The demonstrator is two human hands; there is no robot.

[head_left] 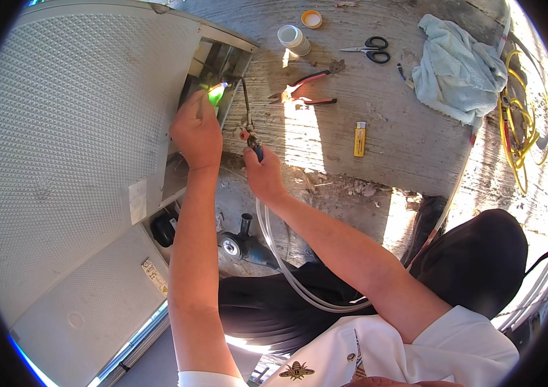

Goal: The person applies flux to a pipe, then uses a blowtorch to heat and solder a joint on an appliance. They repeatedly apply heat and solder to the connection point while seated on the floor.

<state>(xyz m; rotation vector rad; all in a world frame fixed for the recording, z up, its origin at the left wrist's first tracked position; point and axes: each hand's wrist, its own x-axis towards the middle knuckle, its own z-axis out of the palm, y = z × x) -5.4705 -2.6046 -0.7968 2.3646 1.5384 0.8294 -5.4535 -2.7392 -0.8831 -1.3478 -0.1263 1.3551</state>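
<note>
My left hand [198, 134] is closed round a green lighter [216, 95], held upright at the open side of a large pale metal cabinet [87, 109]. A bright spot shows at the lighter's top; whether it is a flame I cannot tell. In my closed right hand [265, 175] is a gas torch [254, 138]. Its thin dark neck [245, 102] rises from the handle and bends left toward the lighter. Two pale hoses [273, 242] run down from the torch and curve across my lap.
Red-handled pliers [306, 88], black-handled scissors [375, 49], a white jar [294, 40], its orange cap [311, 19] and a yellow lighter [360, 139] lie on the wooden board. A pale towel [458, 69] and coiled yellow hose [514, 122] are right. An angle grinder [243, 245] lies below my hands.
</note>
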